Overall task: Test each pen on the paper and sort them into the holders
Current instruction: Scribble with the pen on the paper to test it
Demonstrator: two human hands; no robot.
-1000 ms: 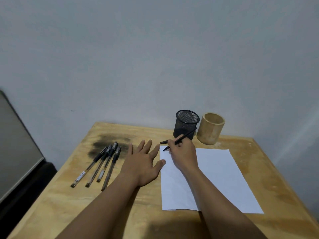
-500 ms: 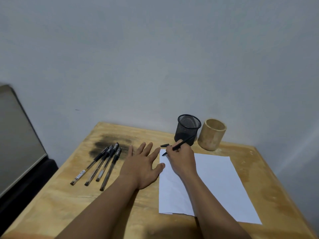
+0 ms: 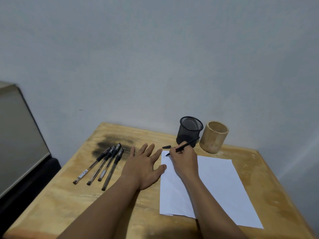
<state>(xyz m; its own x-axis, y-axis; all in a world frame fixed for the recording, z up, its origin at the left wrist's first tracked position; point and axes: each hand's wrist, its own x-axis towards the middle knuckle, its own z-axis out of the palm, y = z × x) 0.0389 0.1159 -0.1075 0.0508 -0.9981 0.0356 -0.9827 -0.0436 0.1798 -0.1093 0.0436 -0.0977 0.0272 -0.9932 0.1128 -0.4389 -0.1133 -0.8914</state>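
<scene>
Pen test under way at the paper's corner, sorting not begun.

Gripped one black pen (image 3: 183,147) between fingers of right hand (image 3: 184,161), tip down on far left corner of paper (image 3: 215,187), beside a faint scribble (image 3: 164,156) too small to read. Laid left hand (image 3: 143,168) flat on counter (image 3: 69,204), fingers spread and released, thumb at paper's left edge. Counted four more pens (image 3: 103,164) side by side further left, seemingly capped and judged untested. Saw no pen above the rim of mesh holder (image 3: 189,130) or wooden holder (image 3: 214,137), both upright beyond the paper; could not see to the bottom of either. Took small black piece (image 3: 166,146) near the pen tip for a cap, without certainty. Could not tell whether ink flowed.
</scene>
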